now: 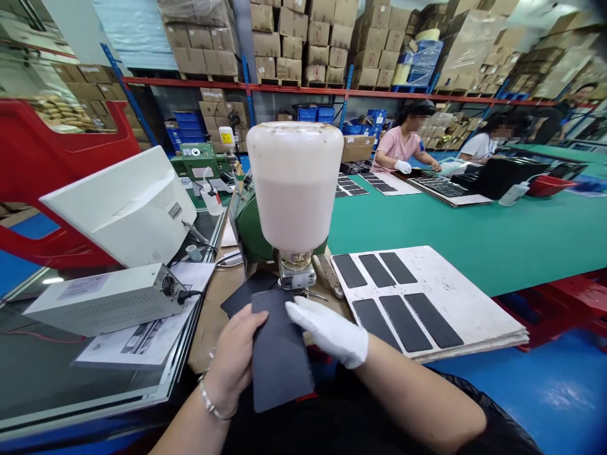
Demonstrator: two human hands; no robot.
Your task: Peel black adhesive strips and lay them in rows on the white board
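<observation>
My bare left hand [232, 357] grips a dark grey rectangular sheet [281, 363] by its left edge, thumb on the near face. The sheet is tilted up in front of me. My right hand [329, 328], in a white glove, has its fingers stretched out, with the tips at the sheet's upper right edge; I cannot tell if they touch. Just beyond the sheet stands a green machine [253, 218] with an upturned bottle [296, 189] of milky liquid over a metal fitting [297, 273]. Another dark sheet [246, 292] lies behind my left hand.
To the right, a white board [474, 297] carries several dark rectangular sheets [405, 322] in two rows on a green table [427, 224]. A white monitor [128, 208] and power box [111, 300] stand left. Two people work at the far right, near a red bowl [550, 185].
</observation>
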